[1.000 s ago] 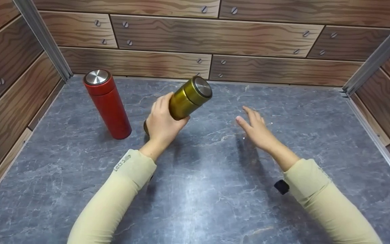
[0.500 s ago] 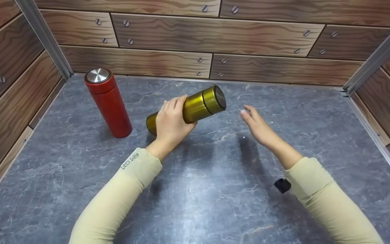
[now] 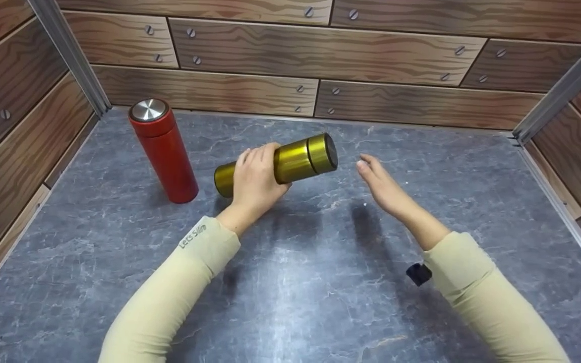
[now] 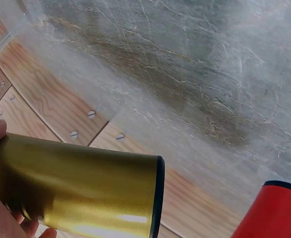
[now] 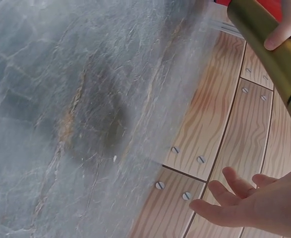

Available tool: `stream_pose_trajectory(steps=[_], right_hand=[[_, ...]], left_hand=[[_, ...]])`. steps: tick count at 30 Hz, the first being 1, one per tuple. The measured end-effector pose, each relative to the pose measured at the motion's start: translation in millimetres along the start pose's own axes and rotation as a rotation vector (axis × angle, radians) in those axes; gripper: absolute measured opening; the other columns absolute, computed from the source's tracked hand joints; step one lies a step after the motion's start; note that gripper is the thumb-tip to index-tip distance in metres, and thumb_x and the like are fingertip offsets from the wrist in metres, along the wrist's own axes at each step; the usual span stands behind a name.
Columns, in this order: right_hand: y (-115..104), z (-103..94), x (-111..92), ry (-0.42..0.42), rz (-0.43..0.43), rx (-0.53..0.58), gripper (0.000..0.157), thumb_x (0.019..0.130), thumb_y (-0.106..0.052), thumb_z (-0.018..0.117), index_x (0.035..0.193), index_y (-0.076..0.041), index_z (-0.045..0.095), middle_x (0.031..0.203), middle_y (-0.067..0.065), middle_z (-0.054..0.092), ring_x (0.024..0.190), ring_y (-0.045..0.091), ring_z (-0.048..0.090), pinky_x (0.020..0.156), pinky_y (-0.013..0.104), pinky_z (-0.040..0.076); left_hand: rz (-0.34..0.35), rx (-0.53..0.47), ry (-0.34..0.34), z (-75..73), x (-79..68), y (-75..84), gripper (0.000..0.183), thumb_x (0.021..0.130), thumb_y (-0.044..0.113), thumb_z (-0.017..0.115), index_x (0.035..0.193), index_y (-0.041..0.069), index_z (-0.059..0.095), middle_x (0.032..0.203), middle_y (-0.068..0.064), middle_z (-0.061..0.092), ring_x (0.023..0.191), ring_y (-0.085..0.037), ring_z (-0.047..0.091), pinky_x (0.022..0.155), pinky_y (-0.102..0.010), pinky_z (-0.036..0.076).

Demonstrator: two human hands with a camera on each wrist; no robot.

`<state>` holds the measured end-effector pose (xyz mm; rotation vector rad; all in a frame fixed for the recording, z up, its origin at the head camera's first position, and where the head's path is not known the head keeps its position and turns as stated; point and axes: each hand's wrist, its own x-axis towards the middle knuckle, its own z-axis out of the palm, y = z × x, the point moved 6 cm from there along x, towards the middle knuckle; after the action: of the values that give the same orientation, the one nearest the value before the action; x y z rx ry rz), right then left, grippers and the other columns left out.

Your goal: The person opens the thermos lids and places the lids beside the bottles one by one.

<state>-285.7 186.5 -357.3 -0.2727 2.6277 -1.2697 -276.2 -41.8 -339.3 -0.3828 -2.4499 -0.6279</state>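
Observation:
My left hand grips a gold thermos flask round its middle, in the head view. The flask is held up off the table, tilted nearly flat, its lid end pointing right and slightly higher. In the left wrist view the plain base end of the gold flask shows with its dark rim. My right hand hovers to the right of the lid, apart from it, fingers extended and holding nothing; the right wrist view shows the same hand palm up. A red thermos flask with a silver lid stands upright on the left.
The grey marbled tabletop spreads under both arms. Wood-patterned panels close off the back and both sides, with metal posts at the corners. A small black object sits by the right cuff.
The gold flask has turned from a steep slant to nearly level, its lid swinging right and down. My right hand has hardly moved. The red flask stays in place.

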Motion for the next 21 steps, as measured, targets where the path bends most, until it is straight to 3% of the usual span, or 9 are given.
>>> stream_pose_trajectory(steps=[11,21], right_hand=[[-1.9,-2.8,1.7,0.016,0.004,0.028,0.059,0.102,-0.036,0.019,0.145,0.003,0.016,0.141,0.033,0.033,0.133,0.045,0.032,0.110,0.056,0.023],[-0.2,-5.6,-2.6,-0.026,0.036,0.142,0.062,0.101,-0.040,0.015,0.146,0.002,0.016,0.139,0.036,0.033,0.130,0.047,0.033,0.108,0.058,0.026]], left_hand=[[0.040,0.027,-0.176,5.6,7.4,9.8,0.067,0.064,0.023,0.082,0.121,0.005,0.052,0.118,-0.010,0.063,0.107,-0.027,0.059,0.093,-0.040,0.046],[0.115,0.068,-0.228,9.3,11.3,25.5,0.064,0.063,0.020,0.080,0.119,0.003,0.053,0.111,-0.012,0.058,0.096,-0.028,0.061,0.085,-0.041,0.050]])
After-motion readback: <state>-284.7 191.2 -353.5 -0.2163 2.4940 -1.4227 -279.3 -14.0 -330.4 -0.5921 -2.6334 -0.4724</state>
